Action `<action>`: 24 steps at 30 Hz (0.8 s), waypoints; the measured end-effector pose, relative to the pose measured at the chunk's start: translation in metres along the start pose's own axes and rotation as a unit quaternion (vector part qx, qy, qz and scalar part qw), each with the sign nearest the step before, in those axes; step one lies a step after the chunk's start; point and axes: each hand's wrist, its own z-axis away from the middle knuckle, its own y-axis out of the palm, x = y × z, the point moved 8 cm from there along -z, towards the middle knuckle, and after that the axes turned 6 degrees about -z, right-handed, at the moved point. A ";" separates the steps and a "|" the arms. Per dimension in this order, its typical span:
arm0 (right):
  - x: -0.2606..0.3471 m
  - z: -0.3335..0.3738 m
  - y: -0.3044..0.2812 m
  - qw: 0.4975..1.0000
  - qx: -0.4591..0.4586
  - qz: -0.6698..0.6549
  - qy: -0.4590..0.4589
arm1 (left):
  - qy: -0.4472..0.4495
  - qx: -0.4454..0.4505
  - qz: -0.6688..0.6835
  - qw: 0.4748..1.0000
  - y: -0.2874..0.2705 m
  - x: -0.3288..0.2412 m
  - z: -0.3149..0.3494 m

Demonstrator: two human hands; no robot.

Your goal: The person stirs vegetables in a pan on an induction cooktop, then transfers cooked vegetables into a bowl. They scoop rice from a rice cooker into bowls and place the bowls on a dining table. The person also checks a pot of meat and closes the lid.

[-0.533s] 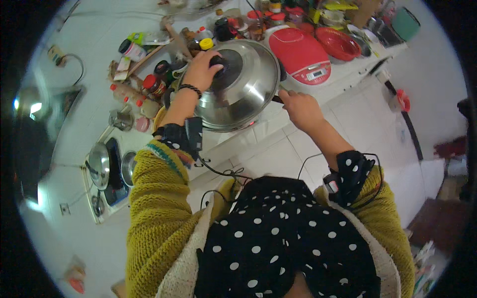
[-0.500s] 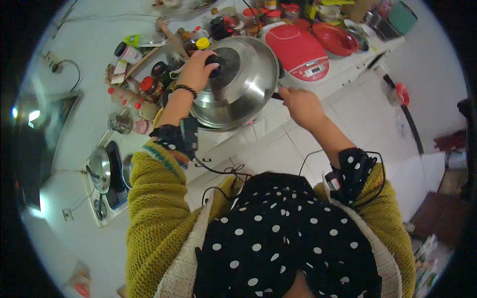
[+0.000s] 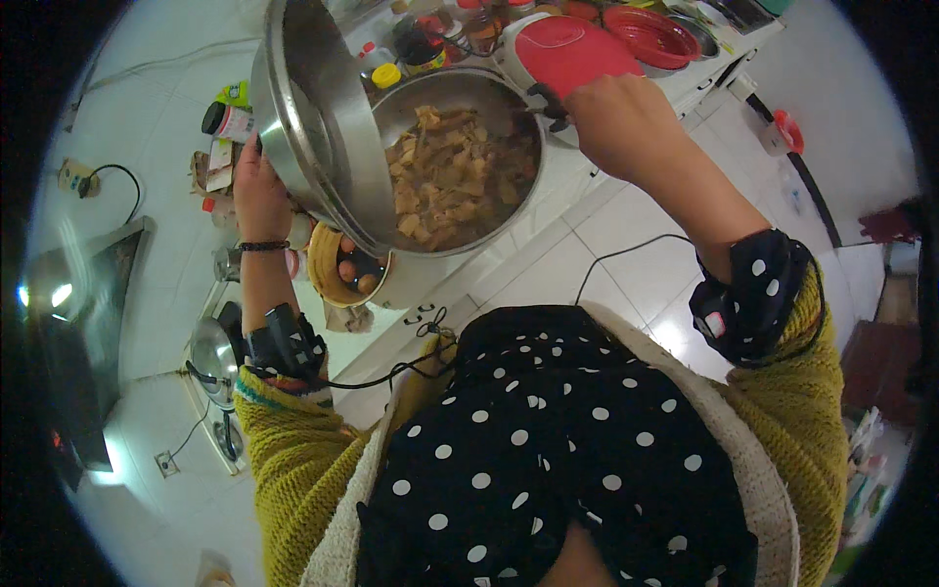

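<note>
A wide steel pan [image 3: 460, 248] holds brown cut pieces of food [image 3: 450, 176]. At its left side the domed steel lid [image 3: 303, 137] is tilted steeply up, its hollow underside facing the food. My left hand [image 3: 260, 196] is closed on the lid's outer side; the knob is hidden. Beyond the pan's right rim, my right hand [image 3: 608, 122] is closed, back of the hand up. Its fingertips are at a black handle part [image 3: 550, 106] by the rim; what they grip is mostly hidden. Below the lid sits a yellowish bowl [image 3: 323, 269] with several brown eggs [image 3: 367, 284] in dark liquid.
A red and white rice cooker [image 3: 562, 44] stands behind my right hand, with a red basin [image 3: 650, 37] beyond it. Jars and bottles, one with a yellow cap [image 3: 386, 75], crowd the back. At the left are a stove and a smaller lidded pan [image 3: 213, 357].
My left hand has lifted the lid off the pan and tilted it left, uncovering the food and the bowl of eggs. My right hand has moved up, away from me.
</note>
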 end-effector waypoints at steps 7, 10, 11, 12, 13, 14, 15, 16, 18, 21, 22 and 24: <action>-0.029 -0.038 0.047 0.987 0.137 -0.056 0.068 | -0.033 -0.001 0.238 0.971 0.006 0.022 0.009; -0.051 -0.050 0.085 0.952 0.209 -0.210 0.077 | -0.045 0.011 0.265 0.963 0.008 0.026 0.004; -0.044 -0.052 0.094 0.953 0.183 -0.239 0.041 | -0.070 0.000 0.271 0.960 0.006 0.031 0.004; -0.038 -0.051 0.104 0.953 0.163 -0.253 0.027 | -0.082 -0.013 0.271 0.959 0.004 0.034 0.004; -0.032 -0.049 0.114 0.952 0.157 -0.260 0.027 | -0.062 -0.004 0.253 0.965 0.004 0.031 0.003; -0.024 -0.048 0.119 0.961 0.131 -0.241 0.031 | -0.045 -0.009 0.225 0.973 0.003 0.028 0.003; -0.017 -0.046 0.117 0.961 0.115 -0.252 0.007 | -0.027 -0.006 0.194 0.981 0.003 0.025 0.003; -0.009 -0.042 0.119 0.961 0.122 -0.249 0.009 | -0.037 -0.015 0.185 0.982 0.002 0.026 0.003; 0.007 -0.033 0.106 0.971 0.116 -0.205 -0.029 | -0.049 -0.017 0.160 0.986 0.001 0.027 0.001; 0.021 -0.013 0.069 0.980 0.098 -0.139 -0.100 | -0.032 -0.011 0.170 0.985 -0.001 0.022 -0.007; 0.025 -0.005 0.054 0.981 0.078 -0.119 -0.133 | -0.022 0.000 0.186 0.982 0.000 0.021 -0.010; 0.030 0.008 0.021 0.976 0.040 -0.076 -0.200 | -0.032 -0.006 0.196 0.980 -0.002 0.022 -0.013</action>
